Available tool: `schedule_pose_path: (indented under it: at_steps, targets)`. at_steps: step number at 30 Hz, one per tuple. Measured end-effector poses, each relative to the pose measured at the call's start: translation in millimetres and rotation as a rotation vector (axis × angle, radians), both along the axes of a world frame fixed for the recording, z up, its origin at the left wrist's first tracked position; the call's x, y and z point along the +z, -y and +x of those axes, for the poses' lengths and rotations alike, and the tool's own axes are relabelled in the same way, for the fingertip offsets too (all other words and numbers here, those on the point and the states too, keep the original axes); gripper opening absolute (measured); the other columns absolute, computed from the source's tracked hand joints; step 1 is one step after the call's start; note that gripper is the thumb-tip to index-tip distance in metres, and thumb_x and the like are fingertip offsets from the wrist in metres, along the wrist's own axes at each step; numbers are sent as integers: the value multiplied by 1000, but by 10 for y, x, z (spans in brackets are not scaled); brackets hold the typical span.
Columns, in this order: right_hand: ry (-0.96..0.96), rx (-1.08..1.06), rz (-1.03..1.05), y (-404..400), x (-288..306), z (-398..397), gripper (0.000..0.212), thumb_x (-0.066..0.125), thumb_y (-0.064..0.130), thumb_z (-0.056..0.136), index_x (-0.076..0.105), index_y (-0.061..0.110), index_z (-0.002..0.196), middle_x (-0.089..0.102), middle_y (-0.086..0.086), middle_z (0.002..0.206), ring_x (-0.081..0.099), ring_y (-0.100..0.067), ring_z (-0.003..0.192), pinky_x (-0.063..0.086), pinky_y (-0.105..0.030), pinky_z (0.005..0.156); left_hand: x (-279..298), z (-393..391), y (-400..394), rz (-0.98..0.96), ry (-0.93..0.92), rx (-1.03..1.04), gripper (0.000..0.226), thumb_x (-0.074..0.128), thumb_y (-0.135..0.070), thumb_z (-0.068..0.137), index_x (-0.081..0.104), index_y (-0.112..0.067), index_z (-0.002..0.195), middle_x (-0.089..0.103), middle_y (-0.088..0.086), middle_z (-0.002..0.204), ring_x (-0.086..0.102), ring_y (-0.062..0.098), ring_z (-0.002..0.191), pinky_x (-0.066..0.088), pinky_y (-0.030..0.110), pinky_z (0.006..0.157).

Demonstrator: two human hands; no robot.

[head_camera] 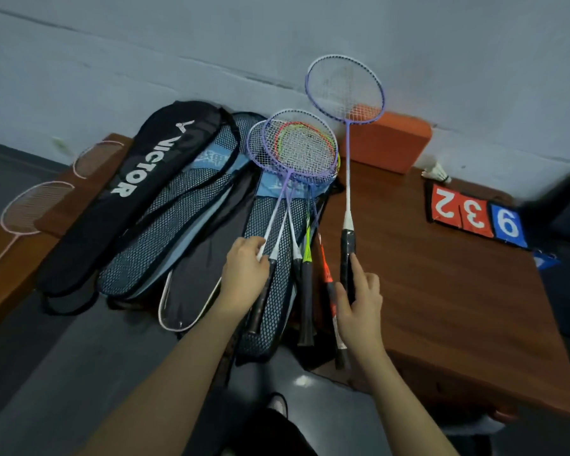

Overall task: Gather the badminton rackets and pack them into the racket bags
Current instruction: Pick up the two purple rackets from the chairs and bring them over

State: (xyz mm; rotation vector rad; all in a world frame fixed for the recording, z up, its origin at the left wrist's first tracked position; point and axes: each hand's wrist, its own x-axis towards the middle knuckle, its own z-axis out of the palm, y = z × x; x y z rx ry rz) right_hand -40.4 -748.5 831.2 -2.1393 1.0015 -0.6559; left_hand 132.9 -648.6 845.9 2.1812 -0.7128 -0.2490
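Clearly the person is still at the gathering stage. Their right hand (359, 297) wraps around the black handle of a purple racket (346, 90), index finger stretched up along the grip, holding it upright and apart from the rest, probably to add it to the pile. Their left hand (244, 271) closes on the white shaft of one racket in a fanned bunch (297, 149) lying across the mesh racket bags (178, 205), likely to keep them together. A black bag (139, 179) lies just beside, and two pink rackets (37, 205) wait farther left on the wooden table (441, 291).
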Motion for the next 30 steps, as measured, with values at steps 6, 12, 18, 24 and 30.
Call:
schedule_pose_path:
  at_steps: [6, 12, 18, 24, 30]
  targets:
    - [-48, 85, -12, 192, -241, -7, 56, 46, 23, 97, 16, 42, 141, 39, 4, 106, 40, -18, 93, 28, -28, 79, -233, 252, 791, 19, -78, -15, 41, 52, -5, 89, 46, -6, 129, 46, 14, 120, 50, 26, 102, 37, 28, 86]
    - [-61, 109, -44, 379, -379, -80, 58, 44, 27, 93, 19, 40, 144, 43, 5, 100, 42, -14, 86, 36, -27, 81, -589, 251, 987, 390, 16, -338, 61, 55, -24, 89, 27, -9, 141, 31, 10, 143, 27, 30, 129, 23, 41, 105]
    - [-152, 192, -19, 419, -465, -104, 53, 35, 39, 93, 20, 40, 144, 43, 6, 103, 44, -20, 85, 29, -18, 77, -821, 9, 742, 202, 15, -306, 54, 56, -20, 89, 36, -7, 137, 42, 10, 137, 38, 28, 125, 30, 44, 104]
    - [-208, 219, 21, 367, -525, 179, 54, 49, 21, 94, 29, 28, 144, 43, 3, 107, 43, -16, 86, 31, -30, 80, -803, -18, 528, 374, 178, -369, 49, 52, -28, 90, 41, -10, 135, 43, 6, 140, 39, 24, 128, 32, 43, 105]
    - [-379, 147, -32, 388, -580, 377, 53, 49, 32, 93, 31, 30, 143, 45, -6, 113, 44, -27, 100, 28, -36, 83, -706, -6, 371, 473, 235, -336, 50, 44, -33, 94, 35, -14, 138, 37, 4, 143, 31, 22, 131, 22, 38, 106]
